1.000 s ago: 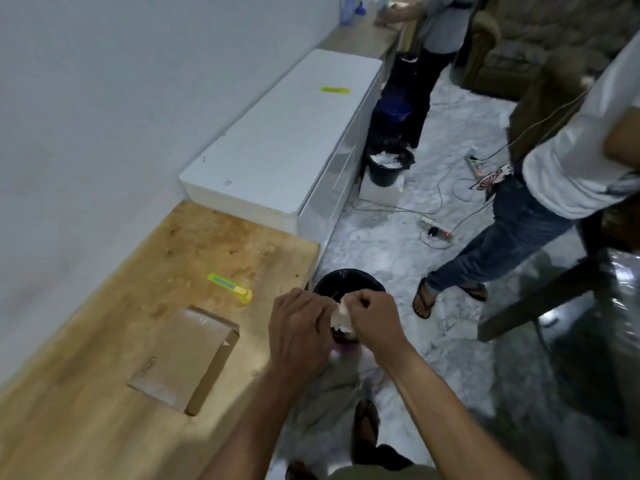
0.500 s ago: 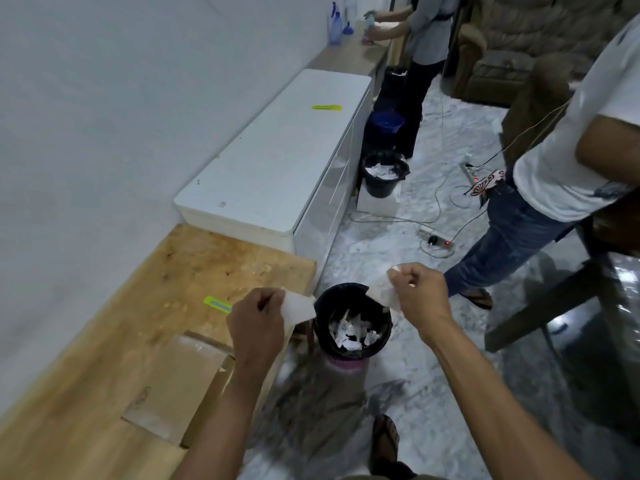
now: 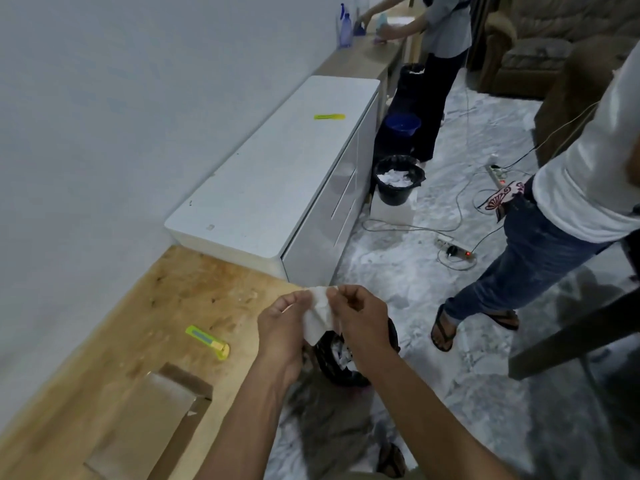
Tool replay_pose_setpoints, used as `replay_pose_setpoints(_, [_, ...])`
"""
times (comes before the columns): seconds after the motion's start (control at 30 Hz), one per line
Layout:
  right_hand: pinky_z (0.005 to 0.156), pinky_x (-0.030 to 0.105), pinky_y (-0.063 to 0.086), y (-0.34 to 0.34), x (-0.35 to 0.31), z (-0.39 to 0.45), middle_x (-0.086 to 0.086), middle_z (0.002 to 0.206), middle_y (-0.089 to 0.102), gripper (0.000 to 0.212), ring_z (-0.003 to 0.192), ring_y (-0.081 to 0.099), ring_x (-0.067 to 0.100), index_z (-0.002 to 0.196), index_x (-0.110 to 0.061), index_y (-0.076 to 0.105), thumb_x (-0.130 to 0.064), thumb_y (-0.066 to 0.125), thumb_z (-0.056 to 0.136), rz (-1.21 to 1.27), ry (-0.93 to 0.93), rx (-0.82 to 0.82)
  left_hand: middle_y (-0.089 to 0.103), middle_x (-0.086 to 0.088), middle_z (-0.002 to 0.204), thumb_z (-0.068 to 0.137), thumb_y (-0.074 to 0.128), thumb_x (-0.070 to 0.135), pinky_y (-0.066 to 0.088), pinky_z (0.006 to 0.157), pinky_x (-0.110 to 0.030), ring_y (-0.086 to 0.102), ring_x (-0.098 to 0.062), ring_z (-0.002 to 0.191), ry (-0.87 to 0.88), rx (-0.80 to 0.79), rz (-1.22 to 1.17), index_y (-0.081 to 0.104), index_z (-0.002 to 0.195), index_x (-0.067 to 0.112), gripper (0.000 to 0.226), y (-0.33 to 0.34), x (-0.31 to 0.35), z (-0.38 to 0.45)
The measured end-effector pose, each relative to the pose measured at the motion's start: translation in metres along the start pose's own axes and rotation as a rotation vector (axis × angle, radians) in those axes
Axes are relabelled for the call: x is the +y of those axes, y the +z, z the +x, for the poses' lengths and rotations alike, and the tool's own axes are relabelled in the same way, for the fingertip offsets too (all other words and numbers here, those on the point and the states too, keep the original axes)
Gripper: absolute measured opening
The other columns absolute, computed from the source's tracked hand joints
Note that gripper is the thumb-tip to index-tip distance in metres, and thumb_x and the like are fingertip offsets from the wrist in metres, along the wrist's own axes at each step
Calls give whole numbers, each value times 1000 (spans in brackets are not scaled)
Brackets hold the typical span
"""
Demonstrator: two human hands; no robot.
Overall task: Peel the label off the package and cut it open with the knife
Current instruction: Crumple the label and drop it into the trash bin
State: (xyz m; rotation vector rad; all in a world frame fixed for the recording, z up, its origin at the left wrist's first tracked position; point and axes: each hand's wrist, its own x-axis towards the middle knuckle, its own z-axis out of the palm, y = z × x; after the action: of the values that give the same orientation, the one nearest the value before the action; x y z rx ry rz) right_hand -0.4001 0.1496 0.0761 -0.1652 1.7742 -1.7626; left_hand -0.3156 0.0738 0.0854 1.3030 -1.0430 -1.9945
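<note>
My left hand [image 3: 282, 327] and my right hand [image 3: 360, 318] are side by side, both pinching a white piece of label [image 3: 318, 317] between them, above a black bin [image 3: 327, 362] holding paper scraps. The brown cardboard package [image 3: 152, 417] lies flat on the wooden table [image 3: 104, 358] to the lower left of my hands. A yellow-green utility knife [image 3: 207, 342] rests on the table just beyond the package, apart from both hands.
A white cabinet [image 3: 277, 174] with a second yellow-green knife [image 3: 329, 116] adjoins the table. On the floor stand another black bin [image 3: 398, 180], cables and a power strip [image 3: 453, 249]. A person in jeans [image 3: 540, 251] stands right; another person [image 3: 440, 46] works farther back.
Half a second ago my hands were apart, each holding a torn piece of label. Now they are together again on a piece above the bin. The camera has tilted slightly.
</note>
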Motion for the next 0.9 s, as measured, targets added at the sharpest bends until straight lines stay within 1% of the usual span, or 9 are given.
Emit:
replay_pose_setpoints(0.1, [63,19,56,-10,-4,17,5,85,74,9,76,68,14,87,-12,71,-21,73,86,1,-7,19,73,-22,93,82,77,16,54,86,-52,66,-31,80,14,0,-7,70,93,-3,22,19,-2,-1])
replay_pose_setpoints(0.17, [63,19,56,-17,-6,27,4,83,74,7,78,70,15,86,-13,72,-20,74,85,-18,-23,13,75,-22,90,72,85,16,57,79,-50,70,-32,75,43,-17,47,69,95,-3,34,30,-3,-3])
replay_pose_setpoints(0.27, [59,16,53,-26,-11,39,6,84,72,9,72,67,10,91,-13,71,-18,75,84,-9,-42,-43,76,-17,85,72,82,-2,61,67,-40,73,-30,71,104,25,128,70,95,-1,26,43,-5,-1])
replay_pose_setpoints(0.4, [71,40,61,-45,-19,67,11,88,66,34,79,68,21,111,-21,62,-20,78,81,-97,5,-215,77,-4,75,77,77,-6,55,52,-25,72,-16,62,181,39,251,71,91,4,18,51,-4,10])
replay_pose_setpoints(0.47, [75,49,60,-57,-25,82,3,82,66,19,76,65,18,100,-17,68,-23,76,83,-284,-38,-333,77,-6,77,76,77,-7,54,53,-25,72,-17,64,217,22,315,72,90,5,19,53,-5,15])
replay_pose_setpoints(0.57, [73,45,61,-71,-38,96,-5,78,64,14,71,63,14,79,-23,65,-34,71,85,-504,-149,-468,76,-10,79,77,76,-7,53,54,-26,70,-19,63,249,0,390,72,91,5,18,62,-8,19])
replay_pose_setpoints(0.7, [76,30,51,-83,-49,106,1,99,57,15,87,62,16,85,-20,59,-33,64,90,-775,-332,-524,77,-11,85,80,76,-1,57,64,-35,71,-26,72,242,-85,446,75,93,9,16,74,-9,18])
replay_pose_setpoints(0.8, [69,23,45,-91,-53,110,0,84,62,14,77,60,13,82,-18,58,-28,63,91,-788,-423,-504,77,-12,84,79,80,9,57,68,-40,72,-29,74,246,-105,455,76,90,10,11,80,-8,15])
replay_pose_setpoints(0.9, [62,14,42,-99,-54,112,-8,72,61,9,65,56,4,84,-20,61,-25,65,89,-743,-446,-406,73,-24,86,80,80,10,57,71,-50,68,-34,70,263,-90,420,75,87,5,10,84,-8,15])
